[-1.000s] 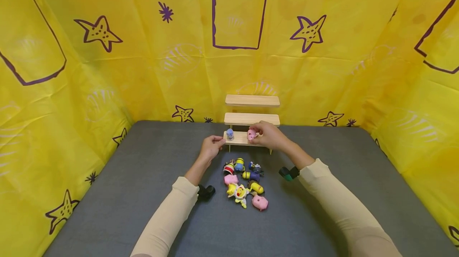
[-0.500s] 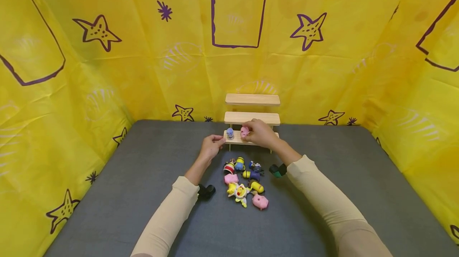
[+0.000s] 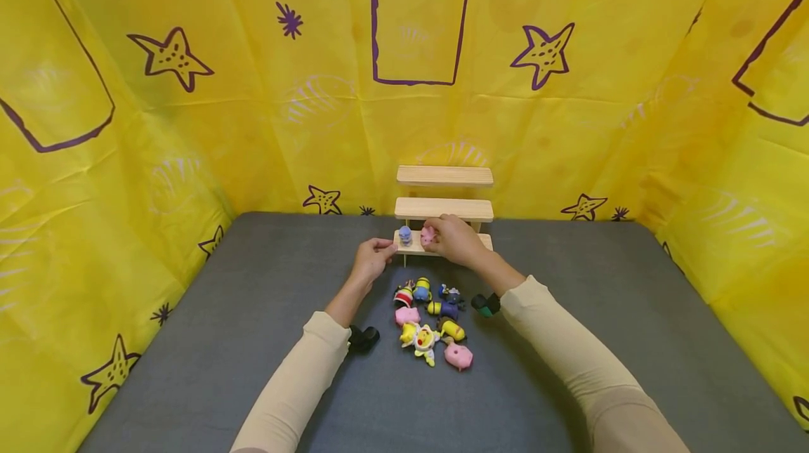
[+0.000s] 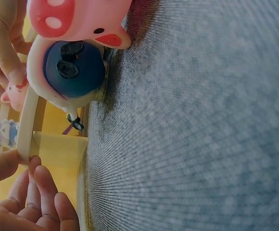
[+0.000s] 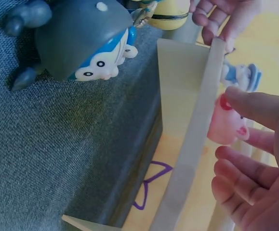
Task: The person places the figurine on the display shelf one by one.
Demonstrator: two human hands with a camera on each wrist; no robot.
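My right hand [image 3: 458,238] pinches a small pink pig figurine [image 3: 428,236] at the lowest step of a three-step wooden display stand [image 3: 442,209]. In the right wrist view the pig [image 5: 223,125] sits on the step board [image 5: 191,139], with the thumb on its snout side and a finger behind. My left hand [image 3: 373,258] grips the left end of that step, thumb above and fingertip below, as the left wrist view shows. Between the hands, a small blue figurine with a hat [image 3: 405,235] stands upright on the step.
In front of the stand lies a cluster of toy figurines: pink pigs [image 3: 458,356], yellow ones in blue [image 3: 421,290], a white-and-yellow one [image 3: 425,340] and several others. They rest on a grey cloth [image 3: 284,277]. Yellow patterned fabric [image 3: 265,123] hangs behind and at both sides.
My right hand has moved left along the lowest step with the pink pig, closer to the blue figurine. The left hand has stayed at the step's end.
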